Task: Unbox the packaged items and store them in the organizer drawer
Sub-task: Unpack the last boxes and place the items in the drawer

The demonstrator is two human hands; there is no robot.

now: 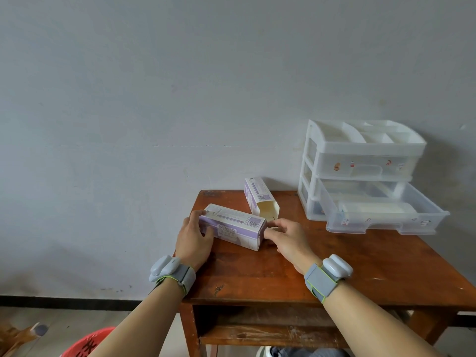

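Note:
A purple and white box (pixel 233 226) lies on its side on the wooden table (pixel 334 266). My left hand (pixel 194 239) grips its left end. At the box's right end my right hand (pixel 287 237) has its fingertips on the end flap. Behind it lies a second matching box (pixel 260 199), its near end open and hollow. A white plastic organizer (pixel 360 161) stands at the back right, with its bottom drawer (pixel 381 215) pulled out. A pale flat item lies inside that drawer.
A grey wall rises right behind the table. A red bucket (pixel 90 343) sits on the floor at the lower left, beside a wooden object. Both wrists wear grey bands with white devices.

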